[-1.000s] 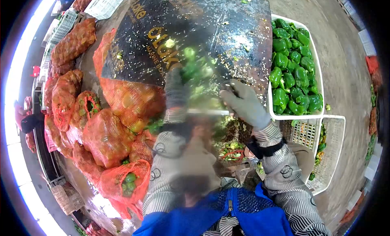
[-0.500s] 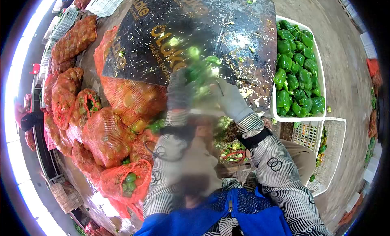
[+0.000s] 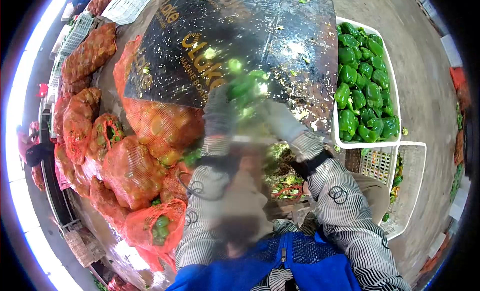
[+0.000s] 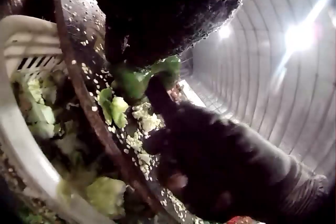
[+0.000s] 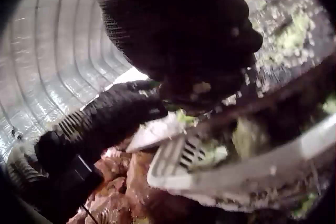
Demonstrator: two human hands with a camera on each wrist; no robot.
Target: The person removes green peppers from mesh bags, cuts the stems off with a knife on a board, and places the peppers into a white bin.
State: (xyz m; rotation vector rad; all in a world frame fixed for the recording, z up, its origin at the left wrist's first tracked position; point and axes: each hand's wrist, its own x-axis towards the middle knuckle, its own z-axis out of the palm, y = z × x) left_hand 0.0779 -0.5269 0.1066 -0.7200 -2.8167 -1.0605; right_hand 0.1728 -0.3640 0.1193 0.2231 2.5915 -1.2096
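Note:
In the head view the gloved left hand is at the board's near edge, against a blurred green pepper. The gloved right hand, also blurred, reaches in from the other side. The left wrist view has the left hand dark above, its fingers round the green pepper. Opposite, the right hand presses a digit on the pepper, the others curled. In the right wrist view the right hand meets the left hand; their grip is mostly in shadow.
The black board carries scattered seeds and scraps. At right stand a white crate of green peppers and another crate. Red mesh sacks fill the left. A white basket of scraps lies below the board edge.
The right hand moved left toward the left hand and the pepper, from its place farther right a second ago. The left hand stays almost where it was.

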